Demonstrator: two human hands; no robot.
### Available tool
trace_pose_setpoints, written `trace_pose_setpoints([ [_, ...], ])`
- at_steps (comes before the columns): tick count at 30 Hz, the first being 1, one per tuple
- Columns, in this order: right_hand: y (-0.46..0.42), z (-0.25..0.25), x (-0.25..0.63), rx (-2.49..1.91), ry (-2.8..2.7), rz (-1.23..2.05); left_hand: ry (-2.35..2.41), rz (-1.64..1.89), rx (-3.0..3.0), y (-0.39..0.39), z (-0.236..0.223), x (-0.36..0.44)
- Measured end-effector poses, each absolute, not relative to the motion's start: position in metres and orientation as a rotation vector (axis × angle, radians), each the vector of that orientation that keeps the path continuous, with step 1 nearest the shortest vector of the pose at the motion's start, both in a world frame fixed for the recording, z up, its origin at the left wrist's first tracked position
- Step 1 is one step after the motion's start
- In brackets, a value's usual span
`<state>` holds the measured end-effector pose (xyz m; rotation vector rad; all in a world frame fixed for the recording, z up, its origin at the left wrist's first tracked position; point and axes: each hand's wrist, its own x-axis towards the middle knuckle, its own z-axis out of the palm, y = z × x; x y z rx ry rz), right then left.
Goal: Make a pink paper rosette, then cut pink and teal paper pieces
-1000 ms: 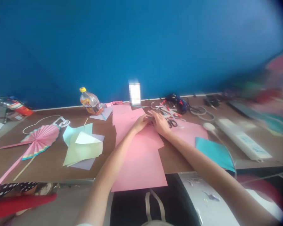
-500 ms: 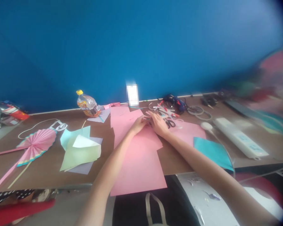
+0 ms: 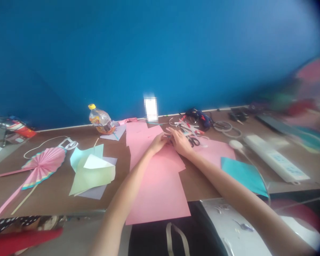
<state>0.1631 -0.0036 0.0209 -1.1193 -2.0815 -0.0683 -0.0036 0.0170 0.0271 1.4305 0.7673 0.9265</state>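
Observation:
Above the far part of the pink paper sheets (image 3: pixel 157 192), my two hands almost meet at the fingertips. My left hand (image 3: pixel 159 143) is closed, its fingers bent towards the right hand. My right hand (image 3: pixel 181 143) is also closed, thumb side towards the left hand, with its fingers pressed together. Something small and dark shows between them, too small to make out. Just right of my right hand lie black-handled scissors (image 3: pixel 194 141), beside a heap of pens and strips (image 3: pixel 188 126).
To the left are a pink folded paper fan (image 3: pixel 45 165), green paper (image 3: pixel 94 176) and a bottle with a yellow cap (image 3: pixel 101 121). A teal sheet (image 3: pixel 244 176) and a white power strip (image 3: pixel 276 158) lie right. A blue wall (image 3: pixel 160 49) rises behind the table.
The view has shifted slightly, so everything sits a little lower and further right in the picture. My hands stay together at the same spot, with hardly any finger movement.

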Motion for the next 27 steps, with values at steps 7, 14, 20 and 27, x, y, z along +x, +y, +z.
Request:
trace_pose_setpoints([
  [7, -0.0039, 0.0232, 0.1639, -1.109, -2.083, -0.036, 0.760, 0.926, 1.409, 0.0171, 0.0280, -0.0031],
  [14, -0.0025, 0.0213, 0.1649, -1.055, -2.122, -0.039, 0.712, 0.921, 1.455, 0.0213, 0.0210, -0.0051],
  [20, -0.0046, 0.0241, 0.1653, -1.036, -2.128, -0.020, 0.734, 0.919, 1.455, 0.0217, 0.0208, -0.0057],
  [27, -0.0072, 0.0296, 0.1647, -1.029, -2.167, -0.037, 0.748, 0.900, 1.481, 0.0198, 0.0230, -0.0058],
])
